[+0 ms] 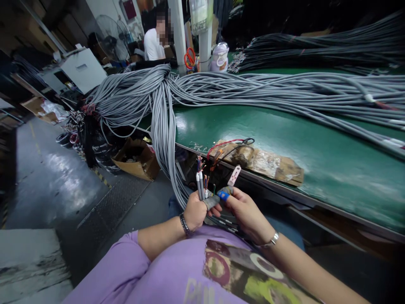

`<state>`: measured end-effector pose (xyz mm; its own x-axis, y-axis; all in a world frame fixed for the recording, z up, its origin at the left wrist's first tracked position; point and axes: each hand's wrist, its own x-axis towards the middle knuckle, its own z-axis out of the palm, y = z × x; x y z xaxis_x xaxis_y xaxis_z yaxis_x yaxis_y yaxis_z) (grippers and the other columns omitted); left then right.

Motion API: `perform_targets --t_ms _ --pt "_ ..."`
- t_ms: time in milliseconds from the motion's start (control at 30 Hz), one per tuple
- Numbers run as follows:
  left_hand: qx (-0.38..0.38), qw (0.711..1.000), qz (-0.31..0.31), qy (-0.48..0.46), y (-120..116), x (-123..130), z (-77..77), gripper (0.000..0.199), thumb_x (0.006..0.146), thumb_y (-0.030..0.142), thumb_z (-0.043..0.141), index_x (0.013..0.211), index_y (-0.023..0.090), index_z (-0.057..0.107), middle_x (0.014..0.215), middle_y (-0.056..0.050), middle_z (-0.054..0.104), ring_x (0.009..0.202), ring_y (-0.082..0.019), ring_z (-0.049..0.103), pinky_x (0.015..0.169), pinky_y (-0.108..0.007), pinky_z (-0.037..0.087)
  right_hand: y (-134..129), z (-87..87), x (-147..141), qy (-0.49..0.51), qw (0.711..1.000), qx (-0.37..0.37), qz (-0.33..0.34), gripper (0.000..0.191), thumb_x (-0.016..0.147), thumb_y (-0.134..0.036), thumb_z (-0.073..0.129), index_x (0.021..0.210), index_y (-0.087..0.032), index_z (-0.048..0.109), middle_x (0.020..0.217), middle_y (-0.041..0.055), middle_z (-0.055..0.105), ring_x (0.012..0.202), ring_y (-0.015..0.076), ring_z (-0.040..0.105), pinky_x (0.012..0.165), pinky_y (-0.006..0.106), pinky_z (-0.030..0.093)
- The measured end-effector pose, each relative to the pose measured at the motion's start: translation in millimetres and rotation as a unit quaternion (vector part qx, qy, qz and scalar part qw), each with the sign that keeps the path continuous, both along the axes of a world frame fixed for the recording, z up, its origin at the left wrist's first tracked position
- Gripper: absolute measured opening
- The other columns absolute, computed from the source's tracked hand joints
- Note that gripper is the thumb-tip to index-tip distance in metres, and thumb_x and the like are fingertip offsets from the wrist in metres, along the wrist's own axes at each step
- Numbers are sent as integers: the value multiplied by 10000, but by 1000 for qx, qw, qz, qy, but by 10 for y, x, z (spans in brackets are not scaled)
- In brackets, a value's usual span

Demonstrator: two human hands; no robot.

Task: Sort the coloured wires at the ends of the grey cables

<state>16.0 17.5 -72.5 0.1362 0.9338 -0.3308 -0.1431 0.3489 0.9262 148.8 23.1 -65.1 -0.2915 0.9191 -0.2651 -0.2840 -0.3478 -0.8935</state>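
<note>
My left hand [195, 212] is closed around several grey cables [199, 185]. Their stripped ends stand upright, showing thin coloured wires [200, 164] in orange, blue and other colours. Close beside it on the right, my right hand [245, 209] is closed in a pinch, with blue tape round one finger and a grey covering on another. A flat pale-pink handle [234, 175] with a hole at its end sticks up from that grip; its lower part is hidden. Between the hands, a thin green wire [214, 188] shows. More cable ends lie below, over my lap.
A large bundle of grey cables [253, 90] runs along the green table [221, 122] and hangs over its edge. Taped cardboard [268, 164] with red and black leads lies at the front edge. Orange scissors [190, 58], a lidded cup [219, 58] and a person [154, 44] are further back.
</note>
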Motion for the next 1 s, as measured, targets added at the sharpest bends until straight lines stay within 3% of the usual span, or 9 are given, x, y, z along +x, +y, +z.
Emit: perform_targets --t_ms 100,267,400,600,733,1000 --pt "-5 1000 -4 -3 10 -7 20 370 686 472 694 642 138 542 546 -24 601 410 -95 541 390 -188 305 22 -57 10 -20 999 14 -30 293 750 -439 677 714 -214 493 495 -50 521 459 114 465 499 271 324" --pt "-5 1000 -30 6 11 -31 48 321 699 408 673 592 137 539 482 -15 558 375 -87 502 388 -192 283 78 -30 61 -51 998 35 27 313 753 -484 677 827 -194 586 584 -6 622 540 146 535 544 286 380" --pt "-9 999 -48 10 12 -23 50 356 700 436 678 572 133 541 496 -25 568 377 -89 503 388 -198 285 86 51 53 -67 996 48 23 356 717 -521 709 745 -193 576 533 -13 606 508 139 528 547 289 390" --pt "9 999 -34 15 7 -3 32 406 722 501 673 606 137 537 515 -27 581 406 -95 526 399 -199 299 36 12 11 -17 999 31 9 359 748 -547 673 708 -223 524 480 -32 565 456 146 517 532 304 395" --pt "20 999 -32 19 -4 -10 -23 429 749 532 648 621 134 548 544 -33 600 419 -99 543 396 -198 308 37 1 12 -64 997 27 -33 393 672 -566 725 674 -218 542 478 -28 546 463 135 482 507 292 361" --pt "6 1000 -11 24 2 -6 -15 409 716 522 681 655 143 537 553 -15 598 420 -92 544 399 -188 326 59 -17 15 -53 998 16 -19 390 691 -571 706 684 -218 541 515 -25 537 485 134 468 517 297 374"
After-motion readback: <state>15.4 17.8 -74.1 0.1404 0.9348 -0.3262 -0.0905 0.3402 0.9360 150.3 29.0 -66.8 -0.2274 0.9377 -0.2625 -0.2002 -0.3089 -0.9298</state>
